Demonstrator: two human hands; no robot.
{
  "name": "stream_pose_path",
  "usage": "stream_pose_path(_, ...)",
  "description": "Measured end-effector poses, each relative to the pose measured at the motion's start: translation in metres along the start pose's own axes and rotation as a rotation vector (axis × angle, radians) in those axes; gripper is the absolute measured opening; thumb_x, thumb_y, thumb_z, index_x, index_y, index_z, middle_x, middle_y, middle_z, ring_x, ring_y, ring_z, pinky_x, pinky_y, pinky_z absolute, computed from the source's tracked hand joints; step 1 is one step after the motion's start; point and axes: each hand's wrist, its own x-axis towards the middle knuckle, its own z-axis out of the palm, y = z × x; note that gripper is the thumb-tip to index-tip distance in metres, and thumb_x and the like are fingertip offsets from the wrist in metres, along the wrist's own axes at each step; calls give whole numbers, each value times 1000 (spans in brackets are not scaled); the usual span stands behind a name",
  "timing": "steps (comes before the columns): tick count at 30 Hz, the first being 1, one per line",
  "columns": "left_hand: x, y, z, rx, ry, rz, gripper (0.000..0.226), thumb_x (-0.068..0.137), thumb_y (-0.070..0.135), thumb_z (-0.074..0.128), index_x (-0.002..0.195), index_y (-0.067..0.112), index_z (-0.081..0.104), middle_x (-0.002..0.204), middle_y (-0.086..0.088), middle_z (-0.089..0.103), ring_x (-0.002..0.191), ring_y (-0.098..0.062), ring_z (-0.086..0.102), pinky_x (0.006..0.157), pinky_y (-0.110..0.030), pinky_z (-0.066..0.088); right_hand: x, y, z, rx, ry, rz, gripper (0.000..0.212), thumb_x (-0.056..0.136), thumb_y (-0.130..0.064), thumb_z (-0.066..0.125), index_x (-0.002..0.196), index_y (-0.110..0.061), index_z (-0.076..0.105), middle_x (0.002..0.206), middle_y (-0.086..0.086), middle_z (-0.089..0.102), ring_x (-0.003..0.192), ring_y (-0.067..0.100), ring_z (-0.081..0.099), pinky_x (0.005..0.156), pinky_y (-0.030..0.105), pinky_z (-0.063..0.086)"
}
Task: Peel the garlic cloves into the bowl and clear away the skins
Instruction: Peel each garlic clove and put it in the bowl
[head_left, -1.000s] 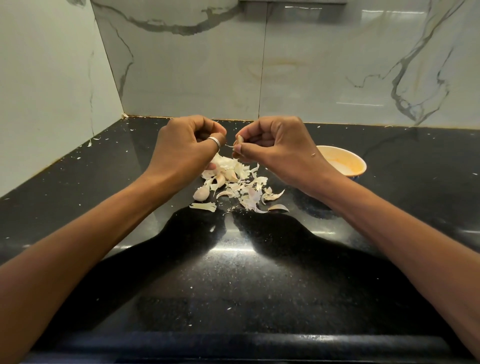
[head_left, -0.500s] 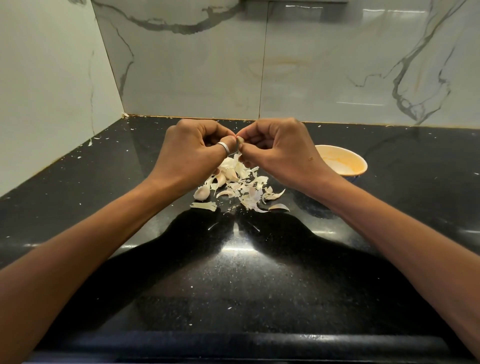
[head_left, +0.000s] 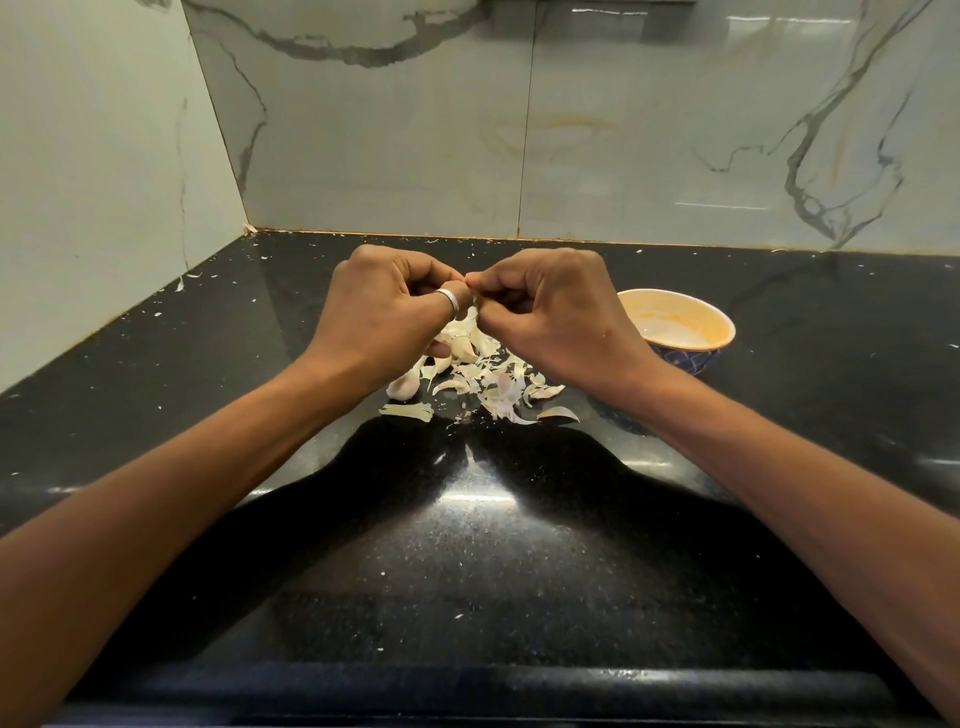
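Note:
My left hand (head_left: 384, 312), with a ring on the thumb, and my right hand (head_left: 545, 312) meet above a pile of garlic skins (head_left: 488, 379) on the black counter. Fingers of both hands curl around a small garlic clove (head_left: 474, 300), almost wholly hidden between the fingertips. A whole clove (head_left: 404, 385) lies at the pile's left edge. An orange bowl (head_left: 691, 317) with a blue patterned outside stands to the right of my right hand, partly hidden by the wrist.
The black counter (head_left: 467, 545) runs to a marble-tiled back wall (head_left: 571, 130) and a side wall at the left. Small skin flakes are scattered toward the left back corner. The counter's front edge lies at the bottom.
The hands have closed together from a small gap until the fingertips touch, and they have risen slightly above the pile. The pile and the bowl stay put.

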Motion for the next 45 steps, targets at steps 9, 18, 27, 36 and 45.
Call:
stream_pose_path(9, -5, 7, 4, -200, 7, -175, 11, 90, 6, 68, 83, 1, 75, 72, -8, 65, 59, -3, 55, 50, -23, 55, 0, 0, 5, 127, 6, 132, 16, 86, -11, 74, 97, -18, 83, 78, -5, 78, 72, 10, 74, 71, 39, 61)
stream_pose_path(18, 1, 8, 0, -275, -8, -265, 11, 91, 9, 66, 89, 1, 74, 74, -3, 66, 62, -3, 54, 52, -25, 56, 3, -1, -3, 696, -61, 377, 16, 92, 9, 66, 108, 12, 70, 101, 31, 73, 83, 26, 73, 82, 29, 62)
stream_pose_path(27, 1, 8, -1, -208, -19, -182, 7, 91, 15, 72, 92, 10, 77, 83, -8, 70, 66, -3, 59, 55, -28, 58, 5, 8, 1, 448, -41, 267, 18, 86, -16, 80, 102, -8, 79, 90, 10, 79, 87, 25, 78, 86, 45, 63)
stream_pose_path(36, 0, 9, -1, -191, -15, -168, 9, 91, 8, 69, 88, 11, 77, 92, -20, 71, 72, -8, 60, 55, -29, 59, 4, 12, 4, 290, -19, 211, 30, 82, -38, 81, 102, -15, 82, 87, 0, 80, 83, 16, 78, 80, 49, 63)
stream_pose_path(45, 1, 7, -2, -140, -23, -142, 13, 94, 9, 66, 87, 15, 75, 86, -11, 71, 70, -6, 59, 53, -26, 58, 3, 11, 2, 322, -32, 187, 16, 84, -20, 84, 99, -15, 81, 89, 1, 80, 84, 16, 78, 82, 46, 64)
